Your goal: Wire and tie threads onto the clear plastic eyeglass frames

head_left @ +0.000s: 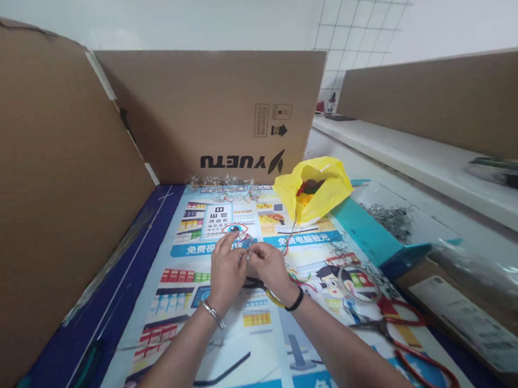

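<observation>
My left hand (226,269) and my right hand (268,265) meet over the middle of a printed poster mat (236,363), fingers pinched together on a small thin item between them, too small to name. A thin red wire (289,239) runs from my hands up toward a yellow plastic bag (314,186) holding coloured pieces. A silver bracelet circles my left wrist and a black band my right wrist. Dark and yellow loops lie under my right hand.
Cardboard walls stand at the left (39,193) and back (217,119). Red-handled pliers (405,338) and a tape roll (360,281) lie at the right. A clear bag of small metal parts (390,216) sits beyond a teal box edge. A white ledge runs along the right.
</observation>
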Available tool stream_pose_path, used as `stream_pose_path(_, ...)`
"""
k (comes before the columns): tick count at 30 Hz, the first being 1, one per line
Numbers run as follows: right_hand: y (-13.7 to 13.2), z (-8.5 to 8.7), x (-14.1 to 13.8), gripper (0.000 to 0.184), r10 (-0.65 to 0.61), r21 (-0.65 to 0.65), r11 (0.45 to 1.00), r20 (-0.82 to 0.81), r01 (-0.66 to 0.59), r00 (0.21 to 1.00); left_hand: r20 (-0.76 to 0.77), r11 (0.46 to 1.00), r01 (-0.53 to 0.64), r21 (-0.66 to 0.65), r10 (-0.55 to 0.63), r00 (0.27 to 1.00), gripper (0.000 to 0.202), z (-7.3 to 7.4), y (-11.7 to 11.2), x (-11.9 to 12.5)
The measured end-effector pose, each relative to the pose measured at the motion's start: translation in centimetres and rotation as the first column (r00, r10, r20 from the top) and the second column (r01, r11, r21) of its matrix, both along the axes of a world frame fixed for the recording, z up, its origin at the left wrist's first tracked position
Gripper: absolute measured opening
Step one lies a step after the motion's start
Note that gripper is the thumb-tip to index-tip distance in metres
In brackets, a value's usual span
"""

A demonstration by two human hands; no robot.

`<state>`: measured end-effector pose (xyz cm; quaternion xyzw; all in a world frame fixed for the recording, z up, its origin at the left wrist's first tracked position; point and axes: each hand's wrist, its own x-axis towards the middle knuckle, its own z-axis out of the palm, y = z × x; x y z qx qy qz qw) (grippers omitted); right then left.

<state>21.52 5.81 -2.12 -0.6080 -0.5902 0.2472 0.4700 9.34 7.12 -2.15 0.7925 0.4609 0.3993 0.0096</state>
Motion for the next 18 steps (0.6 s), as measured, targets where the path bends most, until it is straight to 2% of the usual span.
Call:
stream_pose_path(4, 0.2, -0.2, 0.1, 0.016, 0.009, 0.004, 1.0, 0.003, -0.009, 1.0, -0.051, 0.999, 0.032, 0.009, -0.031, 0.998, 0.016, 0.3, 0.2, -0.3)
stream_pose_path(8, 0.1, -0.2, 0.0, 0.015, -0.014, 0.007, 1.0, 0.096, 0.013, 0.995, -0.259, 0.999, -0.04, 0.002, 0.039, 0.965, 0.016, 1.5, -0.7, -0.1)
stream_pose_path(11, 0.0, 0.0, 0.0, 0.019, 0.018, 0.019, 1.0, 0.167, -0.022, 0.986, -0.358, 1.0, -0.015, 0.014, 0.019, 0.934, 0.016, 2.2, -1.4, 0.2)
stream_pose_path(15, -0.2, 0.3, 0.2, 0.021, 0.081, 0.033, 0.995, 0.184, -0.089, 0.98, -0.302, 0.997, 0.0, -0.072, -0.022, 0.953, 0.016, 2.3, -1.2, 0.0)
stream_pose_path(18, -0.2, 0.5, 0.3, 0.014, 0.071, 0.059, 0.995, 0.083, -0.076, 0.994, -0.169, 0.981, 0.009, -0.194, -0.042, 0.985, 0.015, 2.3, -0.3, -0.5)
